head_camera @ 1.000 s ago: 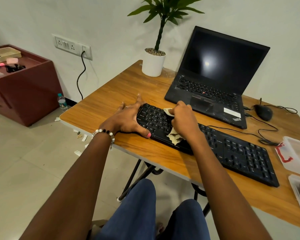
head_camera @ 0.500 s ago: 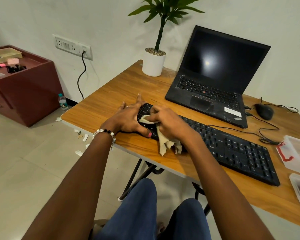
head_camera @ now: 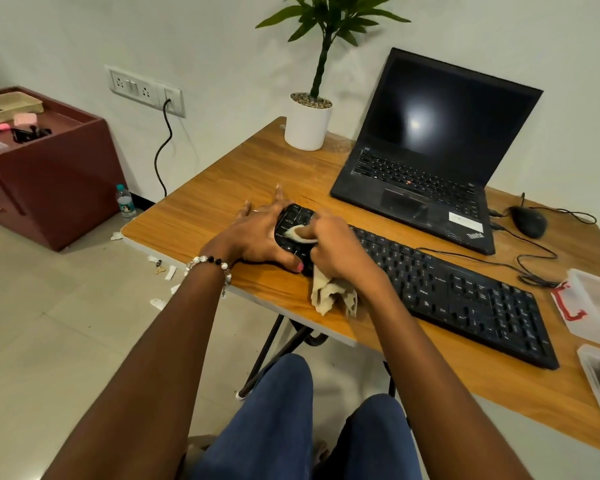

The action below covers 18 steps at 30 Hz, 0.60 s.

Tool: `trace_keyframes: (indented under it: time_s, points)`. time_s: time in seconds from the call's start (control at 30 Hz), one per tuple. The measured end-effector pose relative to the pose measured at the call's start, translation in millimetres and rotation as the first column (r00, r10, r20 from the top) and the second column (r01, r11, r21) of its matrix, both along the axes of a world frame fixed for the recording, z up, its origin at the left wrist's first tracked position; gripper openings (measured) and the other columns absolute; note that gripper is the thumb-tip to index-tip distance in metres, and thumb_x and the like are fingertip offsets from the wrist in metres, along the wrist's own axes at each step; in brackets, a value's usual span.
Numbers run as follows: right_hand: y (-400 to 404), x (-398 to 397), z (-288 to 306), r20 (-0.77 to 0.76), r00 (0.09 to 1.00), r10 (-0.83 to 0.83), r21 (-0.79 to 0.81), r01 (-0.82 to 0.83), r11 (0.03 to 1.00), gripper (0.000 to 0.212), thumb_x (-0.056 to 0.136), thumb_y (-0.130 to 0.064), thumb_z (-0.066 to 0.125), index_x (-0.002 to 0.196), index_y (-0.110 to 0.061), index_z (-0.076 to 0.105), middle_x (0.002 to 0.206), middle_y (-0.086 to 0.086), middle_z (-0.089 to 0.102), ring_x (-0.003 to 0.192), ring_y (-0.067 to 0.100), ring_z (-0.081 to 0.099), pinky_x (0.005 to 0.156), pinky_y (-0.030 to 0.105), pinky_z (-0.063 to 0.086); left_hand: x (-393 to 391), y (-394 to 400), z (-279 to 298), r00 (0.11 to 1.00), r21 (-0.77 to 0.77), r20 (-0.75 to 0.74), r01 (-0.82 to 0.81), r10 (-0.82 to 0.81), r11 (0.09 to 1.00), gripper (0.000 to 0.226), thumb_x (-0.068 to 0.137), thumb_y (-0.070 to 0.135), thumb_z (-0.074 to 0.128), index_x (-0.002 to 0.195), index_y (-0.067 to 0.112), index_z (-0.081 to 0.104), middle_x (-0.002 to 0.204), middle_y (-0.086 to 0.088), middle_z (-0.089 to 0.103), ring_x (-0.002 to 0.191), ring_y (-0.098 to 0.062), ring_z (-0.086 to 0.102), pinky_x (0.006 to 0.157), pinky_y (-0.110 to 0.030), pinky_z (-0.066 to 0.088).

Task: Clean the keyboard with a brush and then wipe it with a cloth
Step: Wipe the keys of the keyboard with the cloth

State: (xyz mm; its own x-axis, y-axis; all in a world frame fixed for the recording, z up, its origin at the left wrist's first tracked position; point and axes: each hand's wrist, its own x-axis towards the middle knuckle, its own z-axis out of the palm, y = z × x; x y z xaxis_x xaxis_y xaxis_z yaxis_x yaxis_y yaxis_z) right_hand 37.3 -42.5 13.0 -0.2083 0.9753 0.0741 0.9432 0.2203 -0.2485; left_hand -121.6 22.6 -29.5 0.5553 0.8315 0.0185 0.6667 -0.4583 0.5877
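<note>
Your keyboard (head_camera: 447,289) lies across the table (head_camera: 201,216), with the laptop (head_camera: 426,168) behind it and the plant pot (head_camera: 307,128) to the laptop's left. The mouse (head_camera: 528,221) sits right of the laptop. Two trays (head_camera: 593,303) lie at the table's right edge. Left of the table, on the floor, stands a cabinet (head_camera: 52,188).

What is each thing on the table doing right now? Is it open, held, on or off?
Laptop: lid open, screen dark.
Keyboard: flat on the table, left end steadied.
Cloth: bunched, gripped, pressed on the keys.
Left hand: spread fingers, resting on the keyboard's end.
Right hand: gripping the cloth.
Mouse: untouched.
Plant: upright in its pot.
</note>
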Motion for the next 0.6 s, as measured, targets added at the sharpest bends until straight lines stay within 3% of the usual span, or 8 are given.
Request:
trace_keyframes:
  time_s: [0.1,0.17,0.23,0.33,0.47,0.6]
  points:
    - [-5.7,0.4,1.5,-0.036,0.977,0.209,-0.066,-0.211,0.975,0.032,0.089,-0.004,0.062,0.120,-0.008,0.066,0.108,0.006,0.049,0.099,0.021,0.047,0.075,0.028,0.036,0.3,1.5,-2.3,1.000,0.017,-0.009,0.017,-0.017,1.000,0.145,0.044,0.078,0.068,0.151,0.022,-0.013,0.160,0.001,0.019,0.146,-0.015,0.017,0.118,-0.051,-0.008]
    - [-4.0,10.1,1.2,0.001,0.970,0.244,-0.051,-0.243,0.969,0.025,0.092,-0.008,0.058,0.116,-0.009,0.066,0.106,0.005,0.049,0.097,0.019,0.045,0.076,0.031,0.038,-0.9,1.8,-2.6,1.000,0.017,-0.008,0.007,-0.007,1.000,0.143,0.048,0.074,0.073,0.151,0.024,-0.014,0.161,-0.001,0.017,0.147,-0.017,0.016,0.118,-0.050,-0.009]
    - [1.2,22.7,3.0,0.061,0.979,0.193,-0.021,-0.192,0.981,0.020,0.095,-0.014,0.055,0.112,-0.010,0.063,0.104,0.001,0.048,0.097,0.017,0.045,0.076,0.029,0.036,-1.9,1.3,-2.7,1.000,0.017,-0.006,-0.003,0.003,1.000,0.141,0.054,0.067,0.077,0.151,0.024,-0.014,0.160,-0.001,0.019,0.147,-0.018,0.015,0.118,-0.049,-0.010]
    - [7.8,47.2,6.8,0.128,0.992,0.006,0.054,-0.014,0.998,0.017,0.097,-0.013,0.050,0.112,-0.008,0.058,0.105,0.003,0.047,0.096,0.018,0.044,0.076,0.030,0.038,-1.9,2.4,-2.5,1.000,-0.001,-0.006,0.007,-0.007,1.000,0.143,0.047,0.075,0.073,0.151,0.026,-0.012,0.161,0.001,0.015,0.147,-0.019,0.014,0.118,-0.049,-0.013]
    - [7.8,51.2,0.3,0.221,0.953,-0.207,0.139,0.180,0.974,0.027,0.094,-0.004,0.055,0.119,-0.006,0.064,0.123,0.010,0.049,0.111,0.028,0.044,0.091,0.037,0.047,-2.2,3.3,-2.4,1.000,-0.008,0.004,0.003,-0.003,1.000,0.144,0.047,0.074,0.073,0.151,0.025,-0.012,0.160,0.001,0.017,0.147,-0.020,0.014,0.117,-0.049,-0.014]
    - [-6.2,14.0,-6.1,0.158,0.953,-0.260,0.148,0.238,0.960,0.017,0.092,-0.004,0.057,0.107,-0.003,0.065,0.129,0.013,0.046,0.118,0.030,0.043,0.090,0.036,0.050,-1.5,1.4,-2.5,1.000,0.014,-0.010,0.002,-0.002,1.000,0.144,0.044,0.077,0.069,0.151,0.025,-0.013,0.158,0.002,0.025,0.146,-0.017,0.018,0.118,-0.048,-0.013]
